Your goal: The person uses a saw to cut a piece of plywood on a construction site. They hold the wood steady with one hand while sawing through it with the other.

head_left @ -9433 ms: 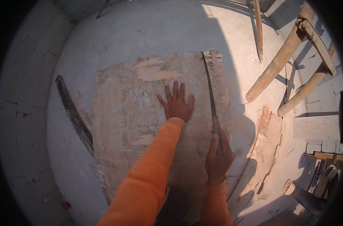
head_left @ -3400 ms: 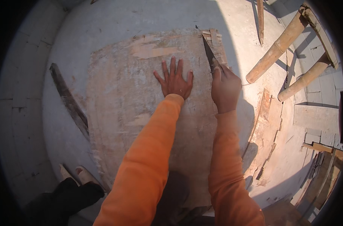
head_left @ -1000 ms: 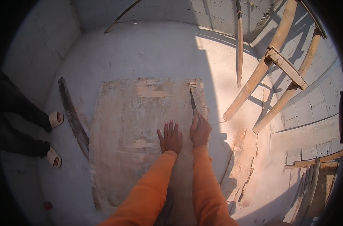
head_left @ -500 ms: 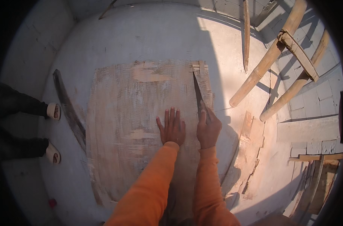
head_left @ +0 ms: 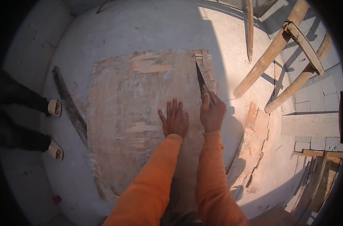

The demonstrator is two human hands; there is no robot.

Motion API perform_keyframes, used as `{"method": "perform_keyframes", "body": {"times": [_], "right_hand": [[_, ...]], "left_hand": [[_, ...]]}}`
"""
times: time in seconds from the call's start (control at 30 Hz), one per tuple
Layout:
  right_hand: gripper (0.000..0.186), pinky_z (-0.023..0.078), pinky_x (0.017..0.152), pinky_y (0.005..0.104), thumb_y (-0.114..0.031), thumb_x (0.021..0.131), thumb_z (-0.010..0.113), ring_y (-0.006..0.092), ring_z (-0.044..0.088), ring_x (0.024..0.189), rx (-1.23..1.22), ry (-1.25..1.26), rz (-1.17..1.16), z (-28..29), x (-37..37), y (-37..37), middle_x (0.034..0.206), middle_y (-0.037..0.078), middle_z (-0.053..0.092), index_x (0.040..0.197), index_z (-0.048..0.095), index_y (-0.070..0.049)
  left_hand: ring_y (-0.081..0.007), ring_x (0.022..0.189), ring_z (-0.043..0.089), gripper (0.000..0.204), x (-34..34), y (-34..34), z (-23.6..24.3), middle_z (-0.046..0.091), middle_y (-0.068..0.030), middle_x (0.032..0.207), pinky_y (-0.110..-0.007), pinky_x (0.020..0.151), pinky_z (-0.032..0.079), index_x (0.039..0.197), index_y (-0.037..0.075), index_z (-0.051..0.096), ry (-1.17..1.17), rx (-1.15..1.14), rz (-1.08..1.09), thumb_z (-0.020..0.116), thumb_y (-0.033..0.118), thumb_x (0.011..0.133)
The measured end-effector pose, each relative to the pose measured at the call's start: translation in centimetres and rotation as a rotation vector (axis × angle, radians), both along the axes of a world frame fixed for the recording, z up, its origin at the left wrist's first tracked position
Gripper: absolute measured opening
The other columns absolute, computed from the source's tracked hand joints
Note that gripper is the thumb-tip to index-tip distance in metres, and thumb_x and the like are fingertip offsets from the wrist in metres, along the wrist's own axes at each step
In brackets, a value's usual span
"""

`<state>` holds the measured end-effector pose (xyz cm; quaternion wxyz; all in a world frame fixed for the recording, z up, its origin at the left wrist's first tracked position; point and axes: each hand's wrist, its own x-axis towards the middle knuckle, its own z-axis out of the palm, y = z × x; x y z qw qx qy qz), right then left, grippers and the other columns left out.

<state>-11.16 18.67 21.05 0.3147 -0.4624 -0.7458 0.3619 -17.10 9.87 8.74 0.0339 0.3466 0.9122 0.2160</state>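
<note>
A large worn plywood sheet [head_left: 115, 98] lies on the floor in front of me, its surface scuffed and peeling. My left hand [head_left: 175, 121] presses flat on it, right of its middle, with fingers spread. Closed around a handsaw's handle, my right hand [head_left: 213, 115] is over the sheet's right part. The handsaw [head_left: 201, 77] has a long dark blade that narrows toward the far end. Its tip reaches near thin wooden strips [head_left: 202, 55] at the sheet's far right corner. My fingers mostly cover the handle.
Another person's sandalled feet [head_left: 55, 150] are at the left, beside a dark plank [head_left: 69, 105]. Bamboo poles joined by a crosspiece [head_left: 304, 47] lean at the right. A broken board piece [head_left: 250, 150] lies right of the sheet; scrap wood [head_left: 316, 180] is stacked farther right.
My view has shifted slightly, so the sheet sits higher in the picture. The right hand and handsaw have moved a little away from me; the left hand stays flat on the sheet.
</note>
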Motion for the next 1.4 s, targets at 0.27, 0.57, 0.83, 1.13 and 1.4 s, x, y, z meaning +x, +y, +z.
{"method": "perform_keyframes", "body": {"times": [0.27, 0.57, 0.83, 1.13, 1.4], "right_hand": [[0.029, 0.06, 0.07, 0.0385, -0.008, 0.098, 0.067, 0.0364, 0.078, 0.083, 0.134, -0.012, -0.059, 1.4, 9.4, -11.4, 0.096, 0.027, 0.076, 0.122, 0.07, 0.007], [0.03, 0.06, 0.073, 0.0374, -0.009, 0.098, 0.067, 0.0331, 0.079, 0.086, 0.018, -0.037, -0.006, -1.0, 1.8, -4.4, 0.094, 0.028, 0.076, 0.123, 0.07, 0.007], [0.029, 0.056, 0.063, 0.0372, -0.009, 0.099, 0.065, 0.0299, 0.075, 0.071, 0.041, 0.019, -0.036, -0.8, 3.5, -6.4, 0.086, 0.028, 0.073, 0.122, 0.07, 0.008], [0.029, 0.059, 0.07, 0.033, -0.008, 0.099, 0.066, 0.0227, 0.079, 0.083, 0.042, -0.014, -0.115, 1.8, 10.8, -12.6, 0.093, 0.027, 0.076, 0.123, 0.071, 0.008], [0.035, 0.058, 0.075, 0.0409, -0.017, 0.1, 0.065, 0.0413, 0.076, 0.086, 0.178, -0.067, 0.053, -3.5, -0.4, 4.2, 0.095, 0.029, 0.075, 0.122, 0.069, 0.01]], "left_hand": [[-0.026, 0.16, 0.023, 0.055, -0.5, -0.8, 0.0, 0.036, -0.0066, 0.169, -0.065, 0.127, 0.004, 0.157, 0.014, 0.046, -0.008, -0.006, 0.015, 0.047, 0.035, 0.107], [-0.0244, 0.161, 0.02, 0.056, -0.6, -1.4, -0.9, 0.032, -0.0049, 0.171, -0.064, 0.128, 0.002, 0.159, 0.015, 0.043, -0.015, -0.056, 0.019, 0.047, 0.036, 0.107], [-0.0257, 0.16, 0.023, 0.053, -0.3, -1.3, -0.3, 0.037, -0.0066, 0.169, -0.063, 0.127, 0.002, 0.157, 0.015, 0.047, 0.01, 0.015, 0.028, 0.043, 0.034, 0.108], [-0.0262, 0.159, 0.025, 0.053, -0.3, -1.1, -0.9, 0.038, -0.0068, 0.168, -0.064, 0.127, 0.003, 0.157, 0.015, 0.048, 0.009, 0.042, 0.023, 0.045, 0.035, 0.108], [-0.0274, 0.159, 0.025, 0.054, 0.3, 0.6, -0.3, 0.038, -0.0074, 0.168, -0.065, 0.126, 0.004, 0.157, 0.015, 0.047, 0.012, 0.033, -0.004, 0.045, 0.036, 0.107]]}}
